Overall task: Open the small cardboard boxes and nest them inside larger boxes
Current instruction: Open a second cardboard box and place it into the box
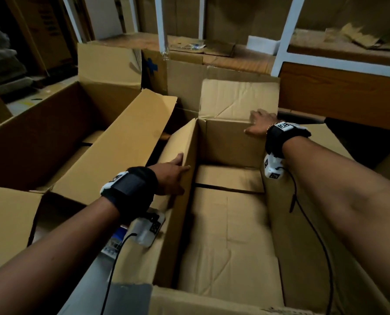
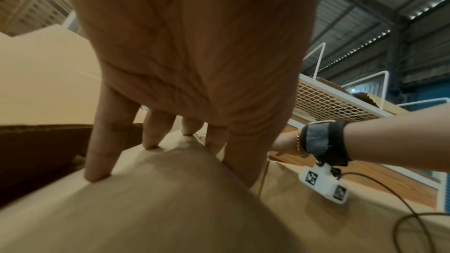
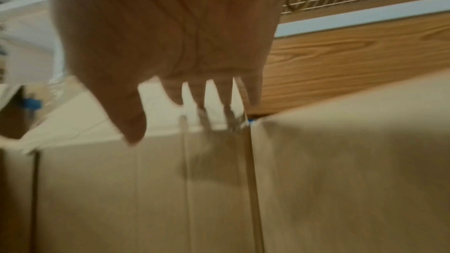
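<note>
An open cardboard box (image 1: 230, 142) stands in front of me in the head view, nothing inside but its folded bottom flaps. My left hand (image 1: 173, 171) straddles the top edge of the box's left flap (image 1: 166, 235). In the left wrist view the fingers (image 2: 102, 151) press on the flap's outer face while the thumb lies on the inner side. My right hand (image 1: 261, 123) reaches to the far right corner, where its straight, spread fingers (image 3: 175, 91) touch the raised far flap (image 1: 234, 98). A larger open box (image 1: 30, 137) sits to the left.
The larger box's long flap (image 1: 121, 142) leans against the middle box. Another carton with blue tape (image 1: 150, 64) stands behind. White shelf posts (image 1: 287, 35) and a wooden panel (image 1: 339, 96) close off the back right. A cardboard flap (image 1: 7, 223) lies at front left.
</note>
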The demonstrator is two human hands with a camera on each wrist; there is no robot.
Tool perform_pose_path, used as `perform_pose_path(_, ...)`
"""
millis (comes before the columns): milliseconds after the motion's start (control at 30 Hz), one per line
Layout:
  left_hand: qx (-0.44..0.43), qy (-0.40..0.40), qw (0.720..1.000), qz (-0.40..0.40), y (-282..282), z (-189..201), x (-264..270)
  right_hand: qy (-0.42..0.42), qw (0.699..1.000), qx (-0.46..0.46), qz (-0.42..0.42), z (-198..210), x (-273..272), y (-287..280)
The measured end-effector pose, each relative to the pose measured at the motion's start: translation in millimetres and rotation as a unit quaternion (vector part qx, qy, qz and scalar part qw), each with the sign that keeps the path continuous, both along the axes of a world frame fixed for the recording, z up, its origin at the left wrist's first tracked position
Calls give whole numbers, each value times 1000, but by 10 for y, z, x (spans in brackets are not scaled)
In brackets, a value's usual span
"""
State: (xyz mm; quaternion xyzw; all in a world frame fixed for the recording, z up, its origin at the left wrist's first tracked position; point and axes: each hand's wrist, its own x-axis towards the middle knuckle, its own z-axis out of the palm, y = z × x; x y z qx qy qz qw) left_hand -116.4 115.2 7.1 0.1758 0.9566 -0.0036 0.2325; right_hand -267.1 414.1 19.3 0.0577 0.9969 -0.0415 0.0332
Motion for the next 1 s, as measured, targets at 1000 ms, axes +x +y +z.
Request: perform_pose_path(1000, 333, -137, 898, 255, -729, -576, 1189, -140, 963, -148, -177, -37, 3280, 629)
